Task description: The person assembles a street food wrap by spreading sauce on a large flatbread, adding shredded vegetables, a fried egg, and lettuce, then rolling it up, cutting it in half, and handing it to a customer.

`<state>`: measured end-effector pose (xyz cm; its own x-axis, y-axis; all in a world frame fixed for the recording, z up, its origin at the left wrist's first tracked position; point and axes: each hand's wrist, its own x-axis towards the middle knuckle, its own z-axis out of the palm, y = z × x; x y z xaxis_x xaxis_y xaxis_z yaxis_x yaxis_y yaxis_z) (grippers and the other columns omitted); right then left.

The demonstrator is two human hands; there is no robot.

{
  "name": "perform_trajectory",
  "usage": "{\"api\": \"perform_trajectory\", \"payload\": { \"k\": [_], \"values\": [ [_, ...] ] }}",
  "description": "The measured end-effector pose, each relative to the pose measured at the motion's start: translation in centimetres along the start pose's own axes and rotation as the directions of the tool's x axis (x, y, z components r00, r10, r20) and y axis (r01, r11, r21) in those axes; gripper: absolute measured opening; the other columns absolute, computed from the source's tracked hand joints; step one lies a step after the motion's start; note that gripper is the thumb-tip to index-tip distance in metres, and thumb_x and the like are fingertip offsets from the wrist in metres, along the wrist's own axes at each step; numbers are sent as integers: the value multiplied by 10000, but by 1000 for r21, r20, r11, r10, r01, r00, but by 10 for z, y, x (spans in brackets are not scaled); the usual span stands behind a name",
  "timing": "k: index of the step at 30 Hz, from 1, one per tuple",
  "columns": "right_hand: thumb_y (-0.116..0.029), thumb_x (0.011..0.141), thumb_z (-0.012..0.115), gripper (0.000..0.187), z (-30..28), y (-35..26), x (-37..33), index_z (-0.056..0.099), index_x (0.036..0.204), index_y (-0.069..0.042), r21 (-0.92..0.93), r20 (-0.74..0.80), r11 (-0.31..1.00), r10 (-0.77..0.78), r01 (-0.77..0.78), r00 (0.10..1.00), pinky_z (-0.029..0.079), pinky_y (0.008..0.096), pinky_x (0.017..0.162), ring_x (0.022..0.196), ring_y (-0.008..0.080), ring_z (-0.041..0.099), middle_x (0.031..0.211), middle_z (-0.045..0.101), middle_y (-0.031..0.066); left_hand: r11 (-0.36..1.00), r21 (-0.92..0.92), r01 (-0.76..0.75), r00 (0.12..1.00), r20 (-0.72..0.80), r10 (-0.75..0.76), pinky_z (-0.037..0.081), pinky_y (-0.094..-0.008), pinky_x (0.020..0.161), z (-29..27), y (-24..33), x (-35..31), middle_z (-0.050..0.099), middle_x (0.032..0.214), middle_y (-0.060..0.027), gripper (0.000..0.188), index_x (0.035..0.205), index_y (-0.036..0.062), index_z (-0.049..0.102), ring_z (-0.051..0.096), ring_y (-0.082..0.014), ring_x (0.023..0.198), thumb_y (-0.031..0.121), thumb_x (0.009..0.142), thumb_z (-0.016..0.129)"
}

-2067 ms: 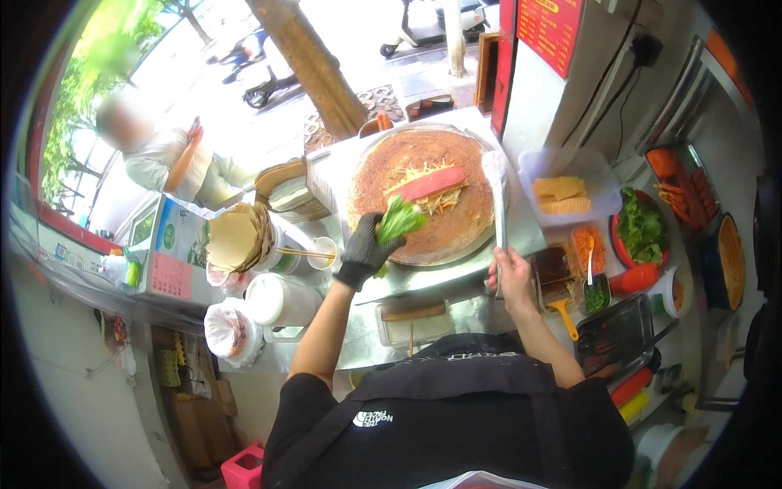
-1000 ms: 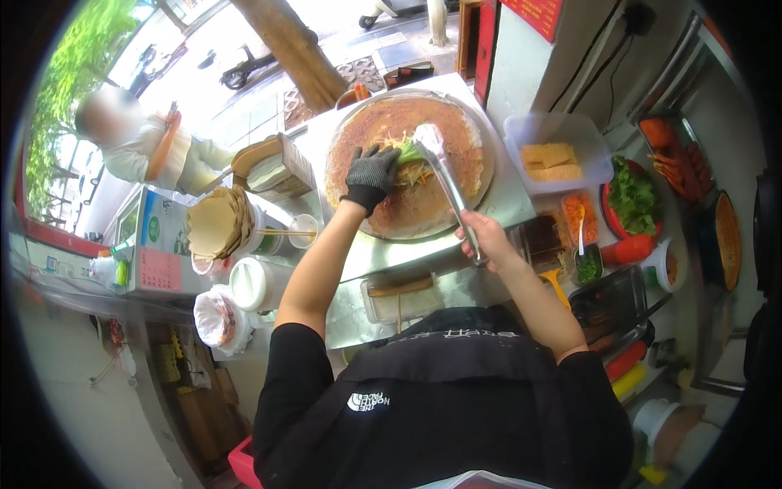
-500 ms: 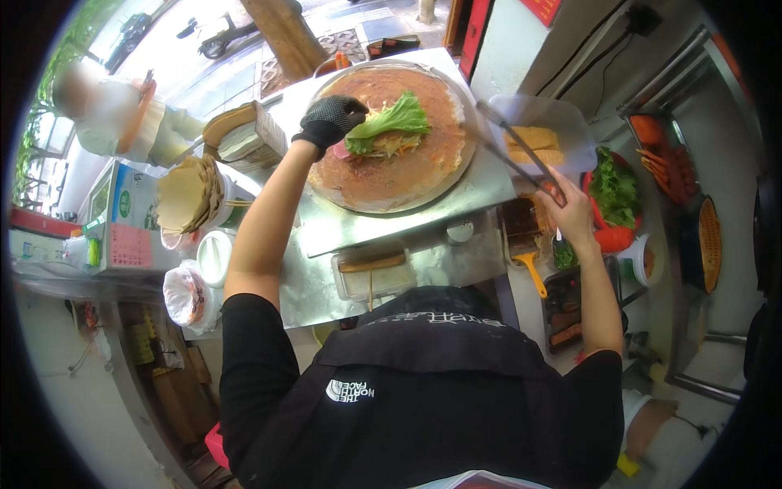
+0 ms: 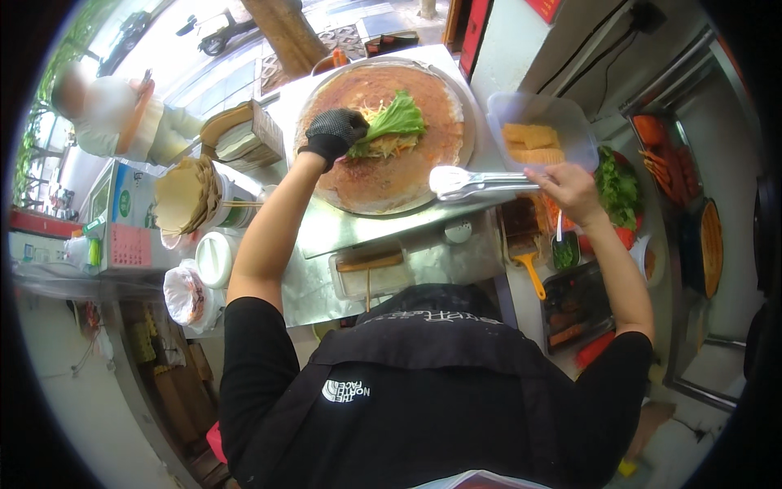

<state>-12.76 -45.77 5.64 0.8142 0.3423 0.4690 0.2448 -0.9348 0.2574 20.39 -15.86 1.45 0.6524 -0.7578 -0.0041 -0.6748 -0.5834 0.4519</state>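
Observation:
A large round crepe (image 4: 383, 186), reddish-brown with sauce, lies on the round griddle plate (image 4: 475, 134) ahead of me. On it sit a green lettuce leaf (image 4: 401, 121) and pale and orange shreds (image 4: 383, 149). My left hand (image 4: 336, 134), in a black dotted glove, is closed at the leaf's left end with its fingertips partly hidden. My right hand (image 4: 573, 191) is bare and grips silver metal tongs (image 4: 489, 183) pointing left, their tips over the crepe's lower right edge.
A clear box (image 4: 568, 114) of yellow crisp pieces (image 4: 533, 145) stands right of the griddle, near leafy greens (image 4: 617, 191), chopped green herbs (image 4: 564, 254) and a yellow-handled brush (image 4: 529, 273). Paper bags (image 4: 244, 138) and a white-lidded tub (image 4: 216, 257) stand left. A person (image 4: 122, 114) stands outside.
My right hand held slim dark tongs beside the clear box; now it holds silver tongs turned toward the crepe. My left hand has shifted slightly down and left at the lettuce.

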Motion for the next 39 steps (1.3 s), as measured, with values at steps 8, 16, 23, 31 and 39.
{"api": "perform_trajectory", "payload": {
  "k": [8,16,23,31,39],
  "values": [
    [-177,695,654,404,28,10,50,648,1097,-221,129,49,987,-99,92,994,474,277,599,656,151,569,741,577,-30,998,-65,21,1000,15,-20,483,-330,740,2,-6,3,675,848,-94,185,884,99,694,639,-239,794,239,767,663],
    [-191,720,710,310,22,68,140,680,1028,-213,304,239,944,57,-131,969,479,324,578,613,223,595,695,622,36,979,-189,72,982,184,-37,485,-315,722,-11,-19,18,678,800,-99,164,854,61,689,639,-214,740,174,736,670],
    [-296,753,688,294,48,86,206,679,1039,-225,247,546,928,105,-280,831,471,370,759,835,254,615,847,661,85,962,-240,133,960,272,-65,442,-318,819,-38,-25,28,655,939,-155,250,986,48,662,605,-253,886,203,821,558],
    [-239,759,711,325,62,88,200,667,1048,-96,299,702,832,140,-467,698,495,316,668,682,194,631,817,670,111,946,200,-255,918,-256,302,409,-406,938,0,31,-20,515,1238,-159,450,1246,98,498,502,-321,1116,275,842,585],
    [-338,890,563,406,78,42,111,473,1107,-7,440,864,25,262,-898,430,473,273,458,547,130,557,721,549,34,926,357,-121,941,-256,222,313,-488,992,58,40,-12,465,1263,-223,631,1364,74,340,453,-405,1128,438,871,492]
  ]
}}
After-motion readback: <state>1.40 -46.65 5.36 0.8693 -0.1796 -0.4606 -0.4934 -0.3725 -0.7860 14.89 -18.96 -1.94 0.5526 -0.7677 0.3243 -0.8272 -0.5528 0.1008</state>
